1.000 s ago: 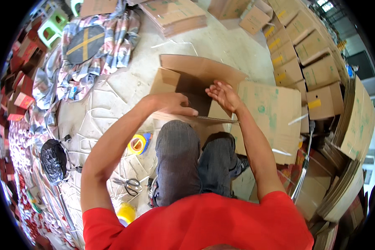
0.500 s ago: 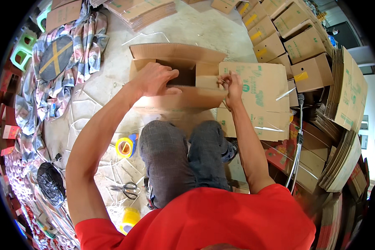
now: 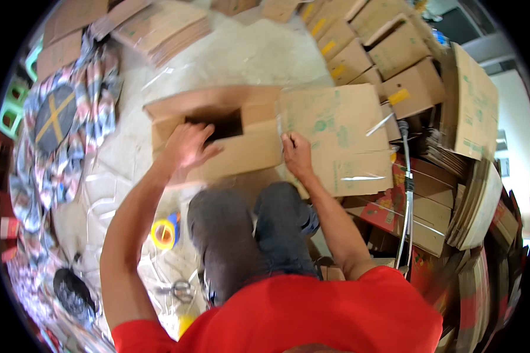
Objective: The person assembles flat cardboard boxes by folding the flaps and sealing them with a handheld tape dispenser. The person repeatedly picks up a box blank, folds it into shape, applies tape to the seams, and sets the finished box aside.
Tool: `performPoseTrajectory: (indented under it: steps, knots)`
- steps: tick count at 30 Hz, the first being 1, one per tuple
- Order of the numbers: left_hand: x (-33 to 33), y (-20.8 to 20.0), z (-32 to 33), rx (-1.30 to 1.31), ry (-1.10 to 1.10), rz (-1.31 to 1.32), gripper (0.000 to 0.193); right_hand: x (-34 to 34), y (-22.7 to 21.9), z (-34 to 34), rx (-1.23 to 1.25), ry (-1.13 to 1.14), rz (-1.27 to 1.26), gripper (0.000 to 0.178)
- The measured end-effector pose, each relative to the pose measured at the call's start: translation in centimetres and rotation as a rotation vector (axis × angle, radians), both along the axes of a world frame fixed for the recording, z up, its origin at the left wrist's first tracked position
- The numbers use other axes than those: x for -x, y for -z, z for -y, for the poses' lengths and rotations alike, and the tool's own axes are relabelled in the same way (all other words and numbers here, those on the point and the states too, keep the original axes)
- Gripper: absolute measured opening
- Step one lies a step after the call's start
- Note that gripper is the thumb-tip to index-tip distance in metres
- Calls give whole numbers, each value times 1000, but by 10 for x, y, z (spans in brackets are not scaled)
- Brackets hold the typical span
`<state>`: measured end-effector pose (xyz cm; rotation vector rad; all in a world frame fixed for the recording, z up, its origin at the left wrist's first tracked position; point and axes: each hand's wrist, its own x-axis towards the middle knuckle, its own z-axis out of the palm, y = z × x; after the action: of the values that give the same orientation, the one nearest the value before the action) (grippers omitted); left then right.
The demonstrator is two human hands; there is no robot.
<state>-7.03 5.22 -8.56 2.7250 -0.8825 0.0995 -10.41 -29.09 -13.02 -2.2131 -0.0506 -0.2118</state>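
A brown cardboard box lies in front of my knees, with a dark gap showing into its inside. Its far flap stands raised, and the right side flap is folded inward. On the near flap, by the dark gap, rests my left hand, its thumb and fingers spread. My right hand is closed at the box's right edge, where a flat cardboard sheet with green print adjoins it. What its curled fingers grip, if anything, is hidden.
Tape rolls and scissors lie on the floor left of my legs, among white strips. A metal pole stands at right. Stacked boxes rise behind it; flattened cartons lie at the far left.
The view has shifted, so the box sits farther left. The near flap looks flatter over the opening. My right hand's fingers have curled closed at the box's right edge.
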Motion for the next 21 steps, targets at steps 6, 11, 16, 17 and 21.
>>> performPoseTrajectory:
  steps: [6,11,16,17,21]
  knots:
    - [6,-5,8,44,-55,37,43,5,10,77,15,617,36,46]
    - [1,-10,18,45,11,142,38,8,32,-2,108,145,-249,91]
    - [2,-23,11,-37,80,263,43,-14,60,-39,-127,43,-140,64]
    - [-11,-35,26,25,179,249,58,-15,73,-24,-87,59,-132,59]
    - [-66,-90,65,77,96,369,60,0,22,-37,-265,-8,-191,48]
